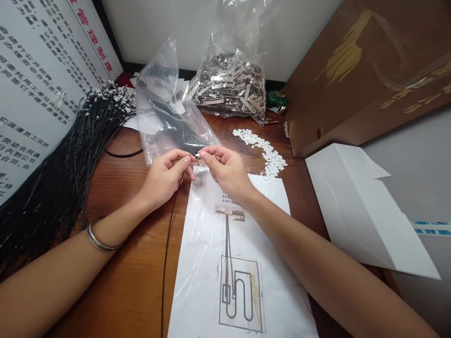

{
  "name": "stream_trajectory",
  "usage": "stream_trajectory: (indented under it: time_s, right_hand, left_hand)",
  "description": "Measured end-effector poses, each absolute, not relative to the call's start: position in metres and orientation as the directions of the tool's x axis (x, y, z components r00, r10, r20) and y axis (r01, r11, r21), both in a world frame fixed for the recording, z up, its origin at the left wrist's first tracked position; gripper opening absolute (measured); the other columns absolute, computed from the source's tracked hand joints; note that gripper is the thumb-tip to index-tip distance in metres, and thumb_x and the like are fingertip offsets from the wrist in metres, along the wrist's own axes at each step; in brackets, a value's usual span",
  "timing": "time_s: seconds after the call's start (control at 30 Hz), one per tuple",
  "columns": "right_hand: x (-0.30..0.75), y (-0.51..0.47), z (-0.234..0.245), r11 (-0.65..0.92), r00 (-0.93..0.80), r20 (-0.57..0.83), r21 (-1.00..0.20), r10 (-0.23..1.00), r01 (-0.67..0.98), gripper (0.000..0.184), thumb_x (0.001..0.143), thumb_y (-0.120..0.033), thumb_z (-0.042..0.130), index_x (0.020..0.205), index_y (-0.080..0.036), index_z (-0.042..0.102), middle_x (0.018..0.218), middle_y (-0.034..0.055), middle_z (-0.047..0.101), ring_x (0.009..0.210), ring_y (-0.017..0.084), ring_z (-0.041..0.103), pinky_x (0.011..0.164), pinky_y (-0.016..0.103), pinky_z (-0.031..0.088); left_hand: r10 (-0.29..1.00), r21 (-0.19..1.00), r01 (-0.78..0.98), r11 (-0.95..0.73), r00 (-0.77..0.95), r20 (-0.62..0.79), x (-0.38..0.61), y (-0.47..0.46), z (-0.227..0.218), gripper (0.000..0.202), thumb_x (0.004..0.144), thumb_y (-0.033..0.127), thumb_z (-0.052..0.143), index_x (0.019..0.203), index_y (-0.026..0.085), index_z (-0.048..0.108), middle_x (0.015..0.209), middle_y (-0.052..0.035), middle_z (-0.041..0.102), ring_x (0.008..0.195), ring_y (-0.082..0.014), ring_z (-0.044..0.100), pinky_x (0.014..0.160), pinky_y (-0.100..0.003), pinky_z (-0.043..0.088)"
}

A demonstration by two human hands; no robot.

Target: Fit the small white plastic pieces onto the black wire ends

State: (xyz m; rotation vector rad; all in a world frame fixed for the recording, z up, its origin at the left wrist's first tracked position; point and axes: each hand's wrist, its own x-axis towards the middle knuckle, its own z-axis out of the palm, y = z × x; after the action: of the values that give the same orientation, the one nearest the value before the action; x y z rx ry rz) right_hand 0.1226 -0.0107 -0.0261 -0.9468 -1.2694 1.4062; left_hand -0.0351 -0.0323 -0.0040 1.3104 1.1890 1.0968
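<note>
1. The printed sheet (282, 291) is my reference for places. Just beyond its far edge, the left hand (164, 176) and the right hand (229, 171) meet. On both, thumb and forefinger are closed narrowly, holding a small part (196, 157) between their tips. It is mostly covered, so I cannot tell its exact shape.

2. The small part could slip, I think, because only the fingertips hold it and little of its surface is free to grip.

3. A thin black cable (164, 263) hangs from the left hand and runs down along the left side of the sheet. If the left forearm catches it, the pull could turn the small part between the fingers.

4. A clear plastic bag (155, 126) lies beyond the sheet's far left corner, close to the fingers. A dropped part could be lost in its folds.

5. The loose white pieces (273, 155) lie beyond the sheet's far right corner, near the right hand. A careless wrist could scatter them.

6. The bundle of black cables (88, 126) is well to the left of the sheet. Its strands cross one another, so pulling one could tangle several.
</note>
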Motion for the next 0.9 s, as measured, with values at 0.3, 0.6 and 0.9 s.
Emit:
stream_trajectory:
  time_s: [0.3, 0.6, 0.9]
  right_hand:
    - [0.1221, -0.0143, -0.0299, 0.138, -0.202, 0.158, -0.984, 0.967, -0.108, 0.033, 0.079, -0.052, 0.073, 0.084, -0.020, 0.066, 0.055, -0.0073, 0.038, 0.050, 0.008, 0.029, 0.048, 0.026, 0.021]
    - [0.1216, -0.0203, -0.0263, 0.210, -0.200, 0.214, -0.977, 0.956, -0.041, 0.021, 0.080, -0.042, 0.073, 0.084, -0.021, 0.069, 0.051, -0.0088, 0.033, 0.048, 0.008, 0.026, 0.048, 0.027, 0.023]
    - [0.1231, -0.0172, -0.0259, 0.144, -0.145, 0.156, -0.985, 0.977, -0.091, 0.017, 0.078, -0.036, 0.075, 0.074, -0.020, 0.071, 0.048, -0.0073, 0.042, 0.047, 0.007, 0.028, 0.047, 0.026, 0.022]
  left_hand:
    - [0.986, 0.994, 0.096, -0.057, 0.159, 0.042, -0.0349, -0.0328, -0.0064, 0.020, 0.085, 0.034, 0.063, 0.082, 0.014, 0.062, 0.059, 0.0006, 0.065, 0.040, -0.0045, 0.040, 0.040, -0.020, 0.029]
    - [0.990, 0.997, 0.074, -0.030, 0.141, 0.020, -0.0347, -0.0331, -0.0039, 0.023, 0.083, 0.038, 0.065, 0.078, 0.016, 0.062, 0.056, 0.0012, 0.062, 0.037, -0.0052, 0.038, 0.036, -0.021, 0.026]
    - [0.977, 0.993, 0.085, -0.083, 0.202, 0.064, -0.0367, -0.0335, -0.0090, 0.023, 0.086, 0.038, 0.063, 0.079, 0.016, 0.062, 0.059, 0.0004, 0.065, 0.042, -0.0066, 0.043, 0.043, -0.022, 0.033]
